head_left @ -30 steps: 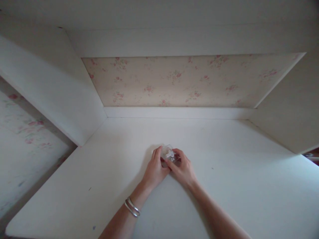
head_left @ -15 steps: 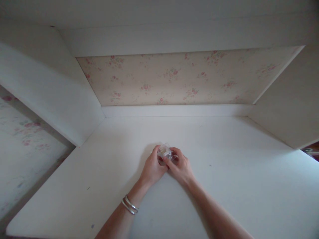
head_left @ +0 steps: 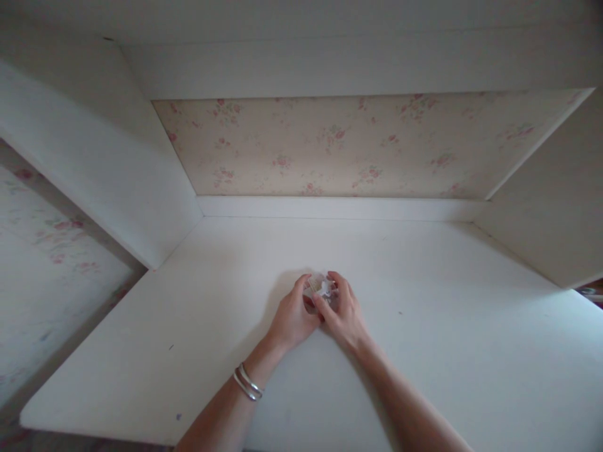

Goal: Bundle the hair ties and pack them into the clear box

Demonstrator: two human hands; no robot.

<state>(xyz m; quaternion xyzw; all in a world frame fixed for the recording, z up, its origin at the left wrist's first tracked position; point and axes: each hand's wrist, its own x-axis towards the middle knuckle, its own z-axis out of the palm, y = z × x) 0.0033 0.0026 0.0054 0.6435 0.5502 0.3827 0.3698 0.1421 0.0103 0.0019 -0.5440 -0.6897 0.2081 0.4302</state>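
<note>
Between my two hands is a small clear plastic box [head_left: 319, 287] with something pale yellow and a white part showing in it; its exact kind cannot be made out. My left hand [head_left: 293, 319] curls round its left side, thumb and fingers closed against it. From the right, my right hand [head_left: 347, 319] grips it too, with the thumb across the near side and the fingertips at the far right edge. Both hands rest close to the white desktop [head_left: 447, 351], and their fingers hide much of the box. Two silver bangles [head_left: 247, 382] circle my left wrist.
White side panels [head_left: 141, 163] rise at the left and right of the desk. A low ledge [head_left: 339, 206] runs along the back under floral wallpaper [head_left: 301, 144]. An overhead white shelf [head_left: 330, 63] spans the top. Small dark marks dot the desktop.
The clear box has turned slightly in my fingers, and my right fingertips have shifted to its far edge. Both hands still hold it. The view has moved a little.
</note>
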